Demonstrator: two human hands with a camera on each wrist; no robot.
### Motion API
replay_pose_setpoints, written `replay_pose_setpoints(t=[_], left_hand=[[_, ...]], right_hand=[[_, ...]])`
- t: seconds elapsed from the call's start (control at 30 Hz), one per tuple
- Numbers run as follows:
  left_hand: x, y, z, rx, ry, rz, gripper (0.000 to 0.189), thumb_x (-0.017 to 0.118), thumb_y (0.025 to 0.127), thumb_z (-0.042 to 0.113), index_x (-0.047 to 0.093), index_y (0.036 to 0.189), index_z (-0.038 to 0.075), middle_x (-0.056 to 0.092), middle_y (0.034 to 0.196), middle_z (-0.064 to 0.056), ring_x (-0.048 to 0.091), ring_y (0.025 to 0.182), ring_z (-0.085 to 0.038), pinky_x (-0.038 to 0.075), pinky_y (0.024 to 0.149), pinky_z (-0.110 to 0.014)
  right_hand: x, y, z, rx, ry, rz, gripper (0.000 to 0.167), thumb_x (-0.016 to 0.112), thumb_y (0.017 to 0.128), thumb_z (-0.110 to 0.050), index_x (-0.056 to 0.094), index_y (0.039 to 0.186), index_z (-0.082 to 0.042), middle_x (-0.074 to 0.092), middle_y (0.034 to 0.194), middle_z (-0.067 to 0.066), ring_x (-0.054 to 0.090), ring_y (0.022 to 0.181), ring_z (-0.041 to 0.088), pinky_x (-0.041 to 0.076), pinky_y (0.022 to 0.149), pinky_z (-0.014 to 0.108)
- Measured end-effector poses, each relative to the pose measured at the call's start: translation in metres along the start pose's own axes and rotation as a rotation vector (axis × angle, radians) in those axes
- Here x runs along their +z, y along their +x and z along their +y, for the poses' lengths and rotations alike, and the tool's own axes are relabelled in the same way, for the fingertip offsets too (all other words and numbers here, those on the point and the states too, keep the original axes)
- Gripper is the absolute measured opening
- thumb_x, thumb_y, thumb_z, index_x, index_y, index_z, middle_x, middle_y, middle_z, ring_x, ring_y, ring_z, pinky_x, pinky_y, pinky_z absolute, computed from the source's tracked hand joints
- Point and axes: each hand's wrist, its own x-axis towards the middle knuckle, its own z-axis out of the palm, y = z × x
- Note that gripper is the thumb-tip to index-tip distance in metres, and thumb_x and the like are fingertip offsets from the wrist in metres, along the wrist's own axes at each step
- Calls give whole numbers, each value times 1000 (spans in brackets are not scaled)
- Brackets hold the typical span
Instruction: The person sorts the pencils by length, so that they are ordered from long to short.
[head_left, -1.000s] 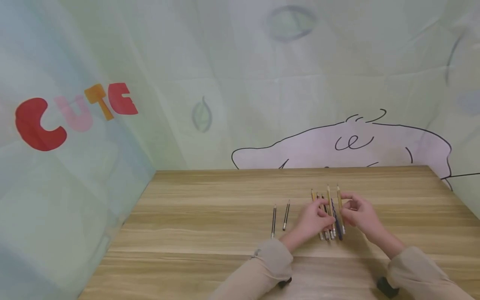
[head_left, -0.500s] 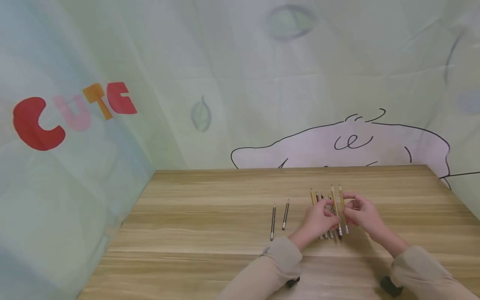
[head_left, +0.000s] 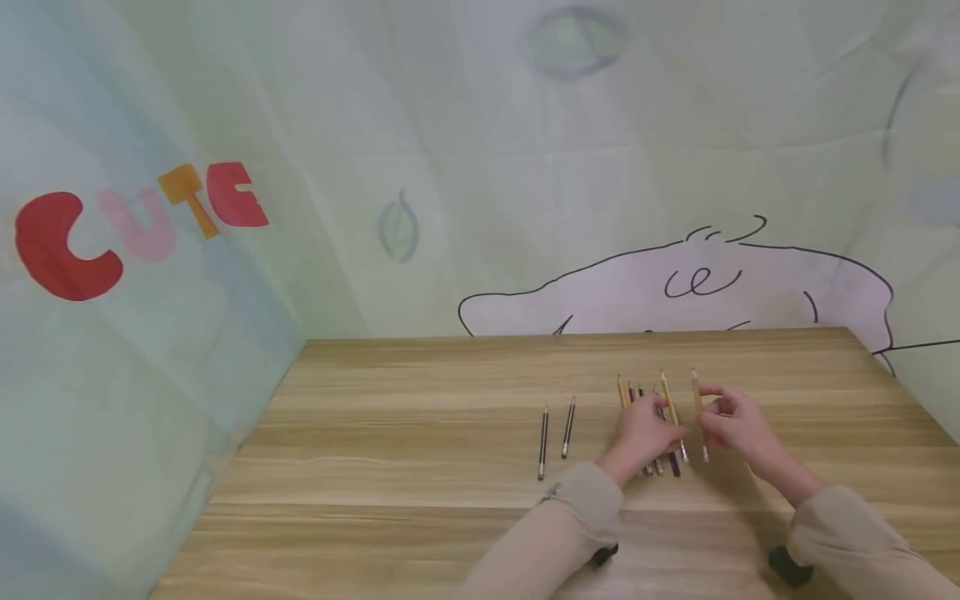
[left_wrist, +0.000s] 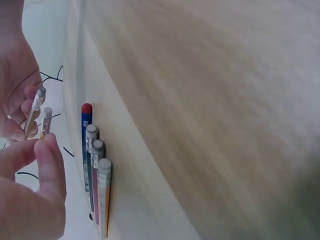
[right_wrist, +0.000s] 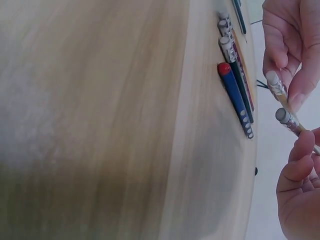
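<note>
My left hand (head_left: pixel 647 433) pinches a yellow pencil (head_left: pixel 668 392) with a white eraser between thumb and fingers, its point toward the back of the table. To its right, my right hand (head_left: pixel 744 427) pinches a second yellow pencil (head_left: pixel 697 390) near its middle. Both are held above the table in the wrist views. Below lie several pencils side by side, partly hidden by my left hand in the head view. Among them are a yellow pencil (left_wrist: pixel 104 187), a dark green pencil (right_wrist: pixel 232 57) and a thicker blue pencil (right_wrist: pixel 235 92) with a red end and white dots.
Two dark pencils, one longer (head_left: pixel 543 442) and one shorter (head_left: pixel 568 429), lie apart to the left of the group. The wooden table (head_left: pixel 390 450) meets a printed cloth backdrop (head_left: pixel 337 250) at its back and left edges.
My right hand has drawn its yellow pencil to the right, widening the gap between the two held pencils. My left hand has shifted slightly right with its own pencil.
</note>
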Motion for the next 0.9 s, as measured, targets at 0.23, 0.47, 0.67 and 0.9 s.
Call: replay_pose_setpoints(t=[0.23,0.47,0.67,0.9], left_hand=[[4,-2,2,53,162,35,47,72,64,6,58,108,10,57,54,2,51,41,-6,42,43,-15],[6,-2,2,86,324,58,45,72,64,12,58,107,13,63,72,1,51,51,-7,40,48,-16],[7,-1,-2,89,376,46,41,70,63,11,59,103,13,64,78,0,49,54,-7,39,48,-16],[9,0,-6,183,497,44,32,69,65,15,64,96,19,64,76,8,50,60,-4,39,54,-14]], right_hand=[[-3,-1,1,30,-30,-4,44,50,82,-1,34,121,11,51,69,-9,46,50,4,38,44,21],[-4,-2,3,35,-37,0,42,49,81,0,36,119,11,51,68,-8,46,50,4,39,44,20],[-6,-2,3,44,-59,0,43,48,81,0,36,120,10,50,69,-5,45,51,4,41,46,21],[-10,0,18,31,-20,3,41,46,79,5,34,118,14,46,66,-2,42,49,5,40,45,23]])
